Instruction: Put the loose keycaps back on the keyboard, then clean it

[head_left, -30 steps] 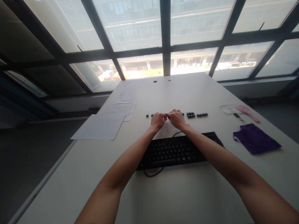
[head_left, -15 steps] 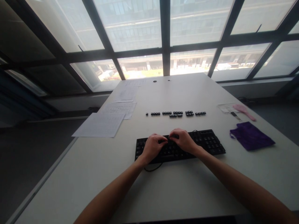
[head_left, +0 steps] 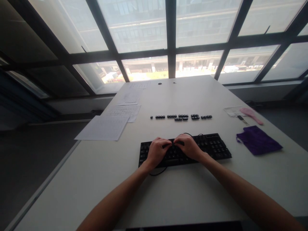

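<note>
A black keyboard [head_left: 211, 146] lies on the white table, slightly tilted in view, with both hands over its middle. My left hand [head_left: 158, 149] is closed, its thumb and fingers pinched together at the upper rows of keys. Close beside it, my right hand [head_left: 187, 146] bends its fingers into a pinch at the same spot, the fingertips of both hands nearly meeting. Whatever lies between the fingertips is too small and dark to make out. Beyond the keyboard, loose black keycaps [head_left: 183, 115] stand in small groups along a row.
Sheets of paper [head_left: 103, 128] lie along the table's left side. To the right are a purple cloth pouch [head_left: 258, 140], a pink brush-shaped object [head_left: 251, 115] and a small black-handled tool [head_left: 242, 119]. The keyboard's cable [head_left: 158, 173] loops out at the front. Windows rise behind the table.
My right hand has shifted very slightly down and its fingers have closed in a little toward the left hand. A bit of cable now shows behind it. The loose keycaps have not moved.
</note>
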Tool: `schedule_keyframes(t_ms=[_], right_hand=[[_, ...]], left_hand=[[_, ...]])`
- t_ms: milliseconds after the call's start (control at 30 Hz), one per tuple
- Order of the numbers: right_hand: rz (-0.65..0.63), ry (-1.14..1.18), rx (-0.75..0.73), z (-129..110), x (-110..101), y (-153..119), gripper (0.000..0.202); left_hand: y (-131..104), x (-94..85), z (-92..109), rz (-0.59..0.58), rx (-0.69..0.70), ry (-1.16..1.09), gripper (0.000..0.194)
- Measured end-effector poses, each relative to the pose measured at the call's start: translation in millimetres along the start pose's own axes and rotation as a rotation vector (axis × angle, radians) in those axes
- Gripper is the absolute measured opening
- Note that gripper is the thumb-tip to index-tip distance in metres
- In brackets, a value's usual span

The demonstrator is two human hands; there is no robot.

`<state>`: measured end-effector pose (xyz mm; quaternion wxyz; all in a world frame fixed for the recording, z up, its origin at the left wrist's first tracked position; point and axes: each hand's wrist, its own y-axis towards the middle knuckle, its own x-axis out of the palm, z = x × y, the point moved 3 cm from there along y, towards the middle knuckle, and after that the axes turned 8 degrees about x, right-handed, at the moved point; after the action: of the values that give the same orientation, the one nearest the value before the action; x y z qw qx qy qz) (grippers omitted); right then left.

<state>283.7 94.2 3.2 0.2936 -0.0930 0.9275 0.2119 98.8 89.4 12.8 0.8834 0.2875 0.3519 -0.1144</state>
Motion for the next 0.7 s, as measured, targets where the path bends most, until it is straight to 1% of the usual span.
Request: schedule_keyframes(t_ms=[233, 367, 700], right_hand=[[-0.015, -0.054, -0.055, -2, 3, -2, 0.017], [-0.036, -0.096, -0.086, -3, 5, -3, 0.016], [-0.030, -0.233, -0.078, -14, 2, -8, 0.014]], left_hand=[[0, 1.1, 1, -0.005, 0.036, 0.053, 0.012], [0, 2.3, 4, -0.034, 0.077, 0.108, 0.014], [-4, 2.7, 14, -0.108, 0.137, 0.233, 0.017]])
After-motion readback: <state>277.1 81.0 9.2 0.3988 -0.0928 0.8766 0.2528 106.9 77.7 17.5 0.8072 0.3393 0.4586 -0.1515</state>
